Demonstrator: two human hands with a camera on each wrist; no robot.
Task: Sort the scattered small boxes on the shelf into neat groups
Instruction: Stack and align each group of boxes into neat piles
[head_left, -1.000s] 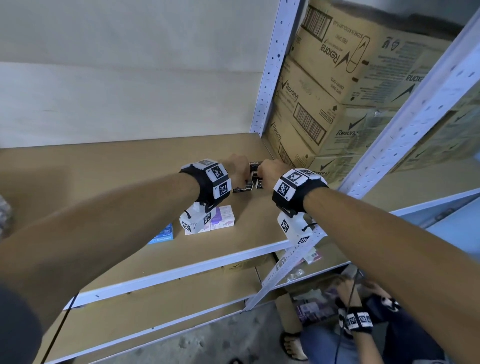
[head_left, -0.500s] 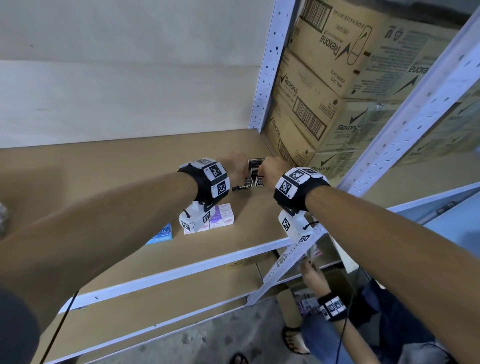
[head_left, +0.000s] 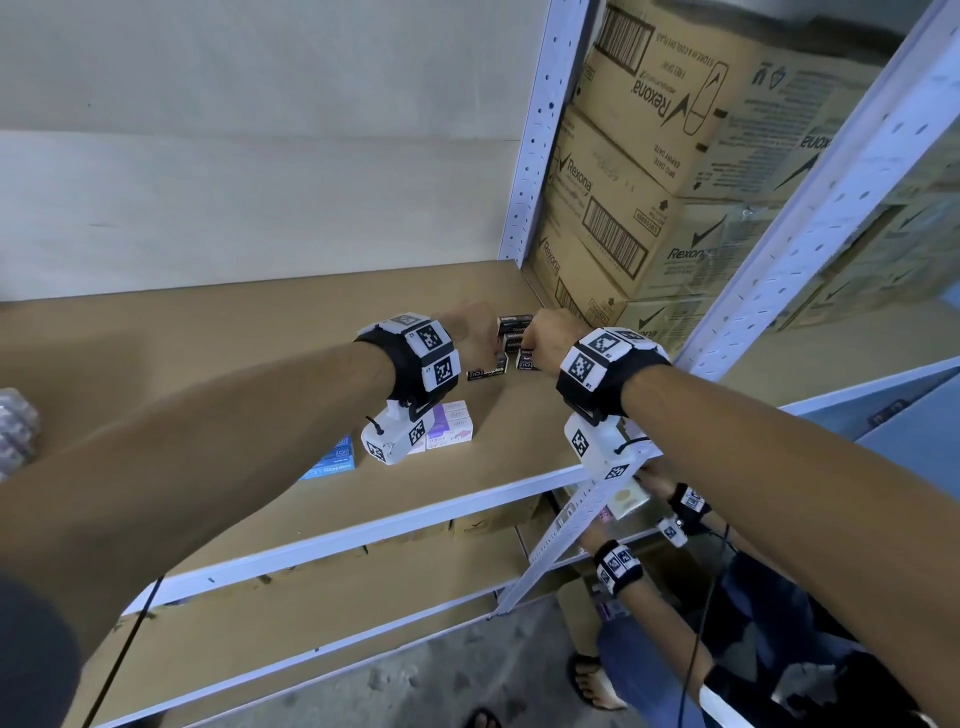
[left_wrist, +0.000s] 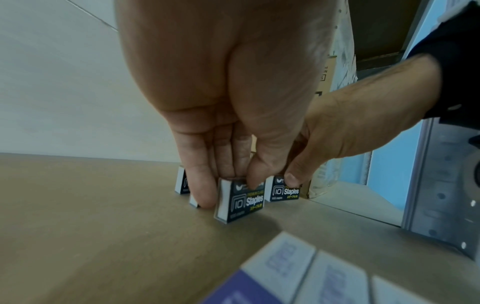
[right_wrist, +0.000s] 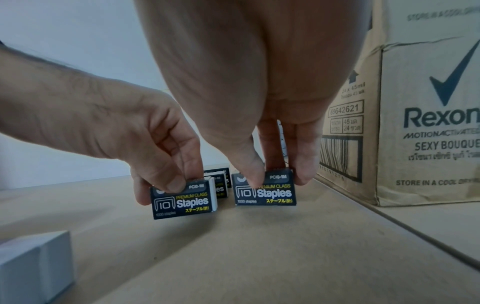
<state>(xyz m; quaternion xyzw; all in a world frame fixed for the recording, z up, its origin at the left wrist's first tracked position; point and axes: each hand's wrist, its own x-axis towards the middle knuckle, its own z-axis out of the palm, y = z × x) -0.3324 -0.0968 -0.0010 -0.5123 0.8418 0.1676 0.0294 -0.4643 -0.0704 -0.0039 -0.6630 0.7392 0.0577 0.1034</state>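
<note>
Two dark staple boxes stand on edge on the brown shelf, side by side near its right end, each pinched from above; the left hand holds the left box with its thumb on the printed front and its fingers behind, and that box sits slightly turned; the right hand holds the right box the same way, thumb in front and fingers down its far side; both boxes touch the board; more dark boxes stand just behind them, partly hidden by the hands; both forearms reach forward and down, wrists bent so the fingers point at the shelf, the hands near each other but apart; each wrist wears a black band with square markers; nearer the front edge lie white and purple boxes, and a blue box to their left; large brown cartons stand just beside the right box; a white perforated post rises at the back corner; another person's arms show below.
</note>
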